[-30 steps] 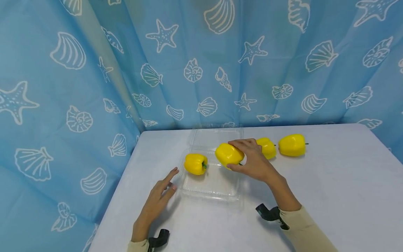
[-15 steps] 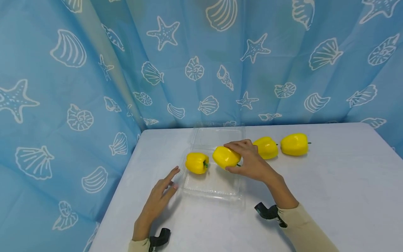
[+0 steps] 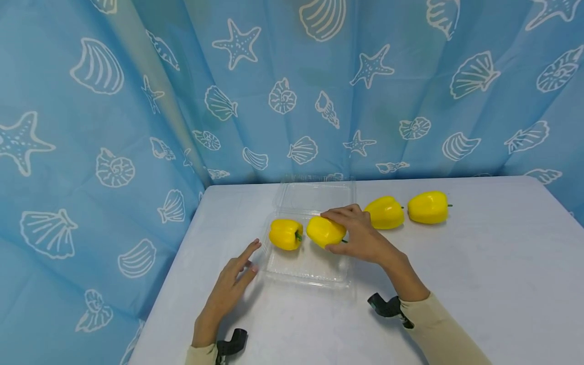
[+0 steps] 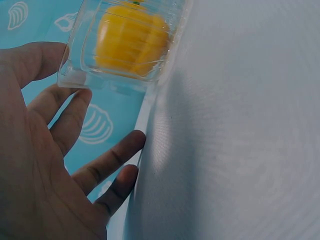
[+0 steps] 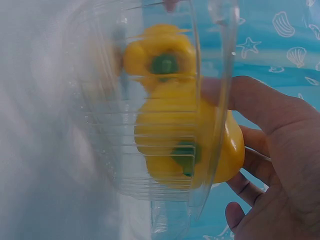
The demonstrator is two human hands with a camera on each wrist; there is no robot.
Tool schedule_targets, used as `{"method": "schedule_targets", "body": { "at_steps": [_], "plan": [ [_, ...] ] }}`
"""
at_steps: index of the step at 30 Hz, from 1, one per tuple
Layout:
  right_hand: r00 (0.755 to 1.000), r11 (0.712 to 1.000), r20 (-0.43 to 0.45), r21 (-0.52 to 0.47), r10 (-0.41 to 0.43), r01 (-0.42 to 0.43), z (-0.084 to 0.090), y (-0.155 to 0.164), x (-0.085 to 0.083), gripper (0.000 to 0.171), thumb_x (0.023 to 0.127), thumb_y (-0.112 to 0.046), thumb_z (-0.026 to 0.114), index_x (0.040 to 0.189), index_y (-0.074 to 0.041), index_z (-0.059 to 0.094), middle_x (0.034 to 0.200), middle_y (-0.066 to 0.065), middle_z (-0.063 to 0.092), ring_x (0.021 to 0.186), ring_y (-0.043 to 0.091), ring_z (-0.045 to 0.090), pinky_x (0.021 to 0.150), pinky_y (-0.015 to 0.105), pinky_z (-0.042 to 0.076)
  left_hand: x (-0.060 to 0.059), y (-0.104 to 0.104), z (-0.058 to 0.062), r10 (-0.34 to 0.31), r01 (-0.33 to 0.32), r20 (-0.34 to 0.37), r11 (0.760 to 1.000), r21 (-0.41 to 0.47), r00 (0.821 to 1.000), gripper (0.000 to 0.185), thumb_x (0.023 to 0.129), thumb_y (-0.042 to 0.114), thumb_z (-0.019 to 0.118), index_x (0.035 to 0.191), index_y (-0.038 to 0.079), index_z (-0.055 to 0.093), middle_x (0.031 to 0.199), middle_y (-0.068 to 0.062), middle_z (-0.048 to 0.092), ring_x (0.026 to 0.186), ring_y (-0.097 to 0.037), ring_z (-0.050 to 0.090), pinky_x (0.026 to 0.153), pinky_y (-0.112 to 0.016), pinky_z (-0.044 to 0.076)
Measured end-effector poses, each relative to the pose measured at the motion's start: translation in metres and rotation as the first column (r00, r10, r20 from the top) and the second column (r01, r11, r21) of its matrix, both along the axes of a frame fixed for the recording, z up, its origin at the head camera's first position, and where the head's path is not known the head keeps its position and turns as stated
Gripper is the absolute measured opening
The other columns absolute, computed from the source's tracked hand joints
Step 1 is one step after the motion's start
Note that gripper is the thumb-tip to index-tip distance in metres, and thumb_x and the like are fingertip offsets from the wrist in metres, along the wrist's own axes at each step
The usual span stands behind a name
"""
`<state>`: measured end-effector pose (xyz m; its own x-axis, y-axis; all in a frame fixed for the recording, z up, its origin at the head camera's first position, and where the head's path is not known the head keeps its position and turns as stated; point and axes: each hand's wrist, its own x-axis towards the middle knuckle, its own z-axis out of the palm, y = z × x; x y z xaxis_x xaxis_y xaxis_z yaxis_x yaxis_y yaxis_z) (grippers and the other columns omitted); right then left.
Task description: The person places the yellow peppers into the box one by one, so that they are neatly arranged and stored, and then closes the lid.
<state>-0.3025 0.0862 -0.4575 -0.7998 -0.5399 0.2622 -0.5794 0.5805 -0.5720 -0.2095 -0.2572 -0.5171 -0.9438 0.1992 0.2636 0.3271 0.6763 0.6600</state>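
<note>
Your left hand lies flat on the white table with its fingers straight and slightly spread, holding nothing; the fingertips sit just beside the near-left corner of the clear plastic clamshell tray, and from the left wrist view you cannot quite tell whether they touch its wall. At about one o'clock from that hand, a yellow bell pepper rests inside the tray at its far-left side, its green stem pointing toward three o'clock. Directly at three o'clock from it, nearly touching it, is the second yellow pepper, which your right hand grips, fingers curled over its top and thumb under its near side; it is inside the tray's outline, low over the far-right part of the tray. The right wrist view shows both peppers through the ribbed clear wall, with your thumb wrapped against the held one. The tray's open lid lies behind it at twelve o'clock. Farther toward three o'clock, outside the tray, two more yellow peppers stand on the table, one just past your knuckles and another near it. A blue curtain printed with shells and starfish hangs behind the table.
</note>
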Motion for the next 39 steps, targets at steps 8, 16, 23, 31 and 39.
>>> {"method": "schedule_targets", "body": {
  "at_steps": [8,16,23,31,39],
  "plan": [
    [1.000,0.999,-0.007,0.039,0.002,-0.002,-0.0037,-0.0002,-0.0016,0.070,0.080,-0.031,0.085,0.142,-0.017,0.057,0.143,0.006,0.054,0.121,0.028,0.039,0.092,0.053,0.029,-0.0013,0.0012,0.0010,-0.005,0.005,-0.003,1.000,0.002,1.000,0.054,0.103,0.025,0.055,0.155,0.028,0.040,0.157,0.014,0.038,0.105,-0.014,0.054,0.093,-0.049,0.044],
    [1.000,0.997,0.014,0.079,0.002,-0.003,-0.0065,-0.0012,-0.0029,0.071,0.080,-0.031,0.085,0.143,-0.016,0.056,0.143,0.006,0.053,0.122,0.028,0.039,0.094,0.052,0.028,-0.0031,0.0021,0.0007,-0.010,0.010,-0.012,1.000,0.004,1.000,0.054,0.103,0.024,0.056,0.155,0.028,0.040,0.157,0.014,0.038,0.105,-0.014,0.054,0.092,-0.049,0.044],
    [0.999,0.995,0.031,0.094,0.010,-0.013,-0.0069,-0.0016,-0.0035,0.072,0.081,-0.031,0.085,0.144,-0.016,0.055,0.145,0.006,0.051,0.124,0.029,0.038,0.097,0.057,0.026,-0.0033,0.0024,0.0026,-0.013,0.013,-0.009,1.000,0.006,1.000,0.054,0.103,0.025,0.056,0.155,0.028,0.040,0.157,0.014,0.038,0.105,-0.013,0.054,0.092,-0.049,0.045],
    [0.998,0.992,0.057,0.126,0.003,-0.010,-0.0096,-0.0007,-0.0014,0.075,0.083,-0.036,0.082,0.148,-0.016,0.051,0.147,0.008,0.048,0.127,0.030,0.037,0.099,0.057,0.025,-0.0014,0.0022,0.0006,0.007,-0.007,0.007,1.000,0.007,1.000,0.053,0.103,0.025,0.057,0.154,0.024,0.042,0.156,0.013,0.039,0.104,-0.015,0.055,0.092,-0.050,0.045],
    [0.997,0.989,0.070,0.145,-0.013,0.002,-0.0087,0.0041,-0.0008,0.080,0.083,-0.042,0.082,0.150,-0.015,0.048,0.149,0.008,0.046,0.129,0.030,0.035,0.100,0.058,0.026,0.0001,0.0022,0.0016,0.012,-0.013,0.014,1.000,0.007,1.000,0.054,0.103,0.026,0.057,0.155,0.025,0.041,0.156,0.013,0.040,0.104,-0.014,0.055,0.092,-0.050,0.044]
  ]
}}
